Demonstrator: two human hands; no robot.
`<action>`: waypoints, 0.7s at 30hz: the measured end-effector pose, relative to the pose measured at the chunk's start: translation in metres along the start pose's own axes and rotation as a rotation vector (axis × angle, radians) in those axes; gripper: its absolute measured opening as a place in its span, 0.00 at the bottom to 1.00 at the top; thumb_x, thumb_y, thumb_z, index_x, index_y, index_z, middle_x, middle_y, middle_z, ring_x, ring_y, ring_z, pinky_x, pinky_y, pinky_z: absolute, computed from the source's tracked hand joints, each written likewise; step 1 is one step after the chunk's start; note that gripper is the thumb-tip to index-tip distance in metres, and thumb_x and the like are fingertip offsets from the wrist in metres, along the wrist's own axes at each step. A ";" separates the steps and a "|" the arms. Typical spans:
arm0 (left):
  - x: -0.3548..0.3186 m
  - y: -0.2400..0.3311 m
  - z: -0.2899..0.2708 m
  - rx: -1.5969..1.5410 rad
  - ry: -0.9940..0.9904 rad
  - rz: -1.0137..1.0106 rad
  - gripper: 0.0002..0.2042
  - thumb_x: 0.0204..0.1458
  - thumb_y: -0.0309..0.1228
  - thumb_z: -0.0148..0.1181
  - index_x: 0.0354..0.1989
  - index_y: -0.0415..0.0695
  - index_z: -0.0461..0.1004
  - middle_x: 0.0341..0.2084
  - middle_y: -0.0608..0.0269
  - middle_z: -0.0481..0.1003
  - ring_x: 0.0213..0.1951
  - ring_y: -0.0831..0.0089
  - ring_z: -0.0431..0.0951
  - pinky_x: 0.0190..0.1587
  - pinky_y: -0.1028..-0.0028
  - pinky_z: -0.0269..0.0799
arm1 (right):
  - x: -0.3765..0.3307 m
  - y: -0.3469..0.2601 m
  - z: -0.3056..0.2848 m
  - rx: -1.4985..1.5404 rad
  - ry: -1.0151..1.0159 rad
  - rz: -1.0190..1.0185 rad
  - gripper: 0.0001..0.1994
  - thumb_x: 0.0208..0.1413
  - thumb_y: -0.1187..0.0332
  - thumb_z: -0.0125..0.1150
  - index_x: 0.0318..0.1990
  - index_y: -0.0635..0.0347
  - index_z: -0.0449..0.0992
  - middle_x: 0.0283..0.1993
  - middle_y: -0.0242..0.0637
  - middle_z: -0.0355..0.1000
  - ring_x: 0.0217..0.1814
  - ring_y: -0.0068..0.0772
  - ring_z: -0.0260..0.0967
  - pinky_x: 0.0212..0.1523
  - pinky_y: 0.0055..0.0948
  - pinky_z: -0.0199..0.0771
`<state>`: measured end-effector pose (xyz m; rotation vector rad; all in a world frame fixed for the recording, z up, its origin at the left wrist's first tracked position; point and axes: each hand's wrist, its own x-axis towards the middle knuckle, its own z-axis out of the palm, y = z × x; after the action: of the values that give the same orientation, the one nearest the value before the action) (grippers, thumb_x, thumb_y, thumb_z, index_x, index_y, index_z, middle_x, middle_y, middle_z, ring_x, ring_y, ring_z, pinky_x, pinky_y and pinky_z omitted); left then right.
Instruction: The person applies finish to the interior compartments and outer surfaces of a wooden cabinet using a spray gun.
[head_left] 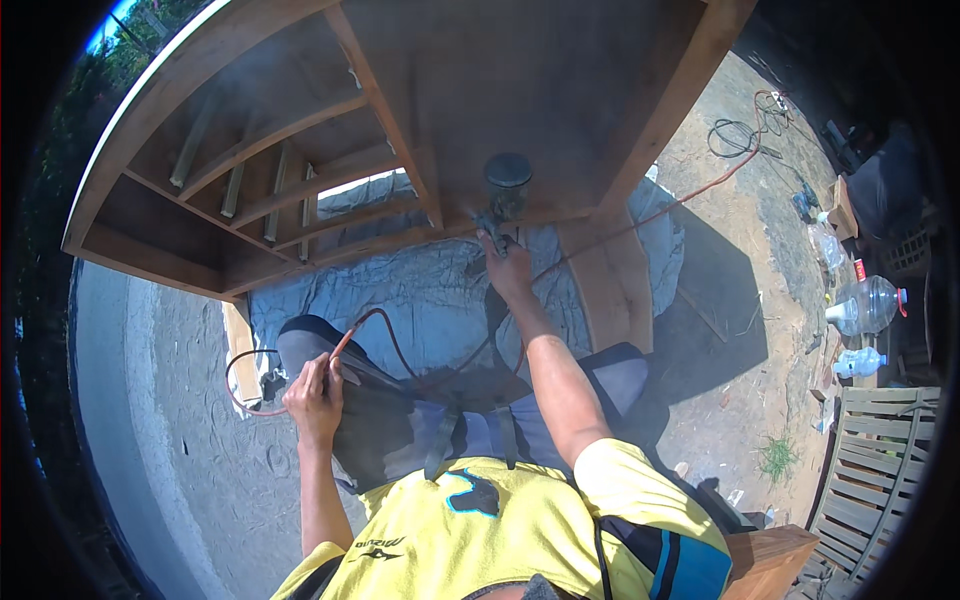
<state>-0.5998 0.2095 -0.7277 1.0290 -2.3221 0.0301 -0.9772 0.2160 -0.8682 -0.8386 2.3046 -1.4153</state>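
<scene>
Sunlit ground [735,400] outdoors, spray gun [507,203] at twelve o'clock.
Right hand [508,268] grips it, cup [509,172] uppermost (probably for steady feed), before the wooden cabinet [402,150] spanning ten to one; left hand [314,396], toward eight, clasps the reddish hose [358,321], seemingly controlling slack; a grey sheet [380,275] lies at eleven, perhaps catching drift.

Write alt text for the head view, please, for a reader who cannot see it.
A bare right hand holds a spray gun at a wooden cabinet with hazy, open compartments. The left hand grips a red hose, and a pale sheet lies on the ground.
</scene>
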 end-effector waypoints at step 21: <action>0.051 -0.113 0.106 -0.355 -0.161 -0.055 0.07 0.63 0.32 0.63 0.41 0.43 0.83 0.23 0.56 0.76 0.25 0.56 0.80 0.29 0.61 0.74 | 0.068 0.013 -0.051 -0.454 0.385 0.153 0.30 0.67 0.43 0.57 0.53 0.66 0.81 0.39 0.62 0.81 0.45 0.67 0.80 0.47 0.54 0.79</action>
<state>-0.6034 0.0699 -0.8119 0.9393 -2.3260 -0.4858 -1.0618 0.2137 -0.8533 -0.5110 2.9798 -1.0747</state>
